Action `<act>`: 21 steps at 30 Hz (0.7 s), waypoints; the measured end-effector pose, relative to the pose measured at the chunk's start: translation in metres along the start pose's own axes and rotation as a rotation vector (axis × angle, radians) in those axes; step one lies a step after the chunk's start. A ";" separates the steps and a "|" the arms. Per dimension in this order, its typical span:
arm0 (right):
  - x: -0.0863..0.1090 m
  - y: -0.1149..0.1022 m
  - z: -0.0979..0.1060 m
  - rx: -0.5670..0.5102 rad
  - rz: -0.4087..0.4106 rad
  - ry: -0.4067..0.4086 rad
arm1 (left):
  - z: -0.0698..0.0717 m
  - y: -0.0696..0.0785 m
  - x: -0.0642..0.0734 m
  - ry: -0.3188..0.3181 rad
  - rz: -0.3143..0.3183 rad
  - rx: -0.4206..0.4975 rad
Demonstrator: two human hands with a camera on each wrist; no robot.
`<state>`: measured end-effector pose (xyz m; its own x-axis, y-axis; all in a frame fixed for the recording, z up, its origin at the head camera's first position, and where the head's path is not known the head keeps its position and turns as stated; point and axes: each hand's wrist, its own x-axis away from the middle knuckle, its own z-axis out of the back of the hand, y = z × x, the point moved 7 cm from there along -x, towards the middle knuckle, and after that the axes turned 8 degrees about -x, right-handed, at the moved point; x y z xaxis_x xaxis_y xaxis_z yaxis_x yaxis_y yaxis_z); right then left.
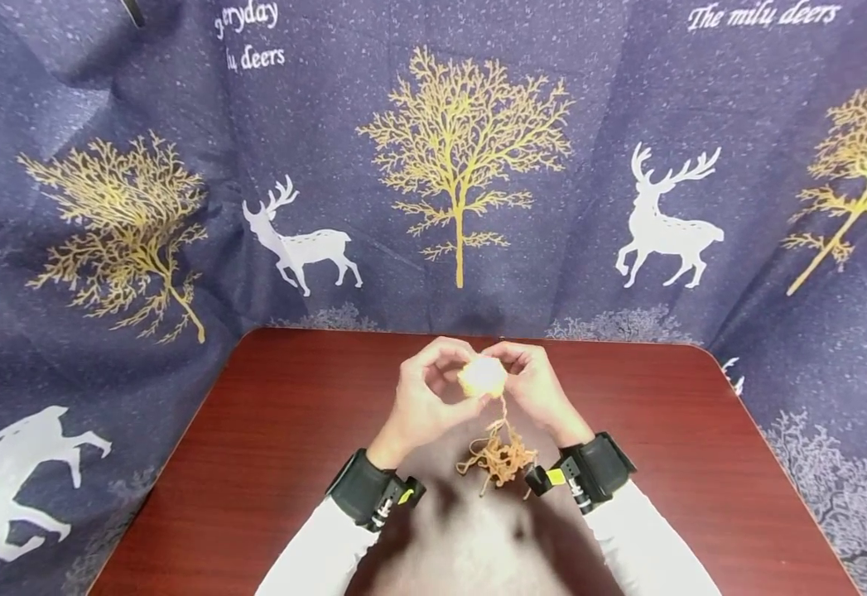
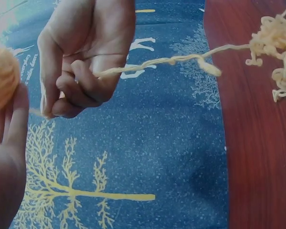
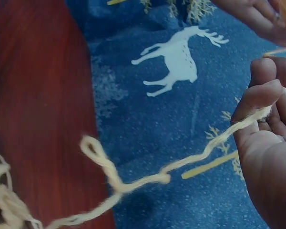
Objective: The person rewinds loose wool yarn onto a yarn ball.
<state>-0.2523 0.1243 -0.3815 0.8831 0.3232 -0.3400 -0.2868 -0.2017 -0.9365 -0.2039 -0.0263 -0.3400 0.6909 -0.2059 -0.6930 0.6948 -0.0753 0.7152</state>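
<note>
A: Nearest thing?
B: White sleeves, black wrist straps. Just beyond, a loose yarn tangle lay on the tabletop.
A: So not all wound?
B: No. I'd judge that heap was what was left, plenty of loops in it. The yarn strand ran from it up to the right hand, with a doubled-back loop partway; probably wanted easing out.
A: Right hand state?
B: Thumb and fingers together, pinching the strand. A short length ran on toward the yarn ball.
A: Left hand?
B: Clamped on the ball, thumb and fingers round it, held up above the tabletop. That was the done part: compact, so winding looked under way, unfinished. Head view washed the ball out; couldn't tell how neat it was.
A: Behind?
B: Navy backdrop, white deer, gold tree.
</note>
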 end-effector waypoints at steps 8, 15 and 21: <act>0.019 -0.006 -0.013 0.132 0.036 0.019 | 0.018 -0.005 -0.005 0.231 -0.039 -0.114; 0.027 -0.025 -0.017 0.182 0.085 0.009 | 0.020 -0.017 -0.004 0.201 -0.029 -0.375; 0.023 -0.035 -0.011 0.208 0.102 -0.015 | 0.012 -0.036 0.004 0.003 -0.016 -0.549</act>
<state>-0.2174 0.1284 -0.3554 0.8406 0.3249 -0.4334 -0.4456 -0.0399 -0.8943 -0.2291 -0.0362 -0.3676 0.6791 -0.2065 -0.7044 0.7071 0.4417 0.5522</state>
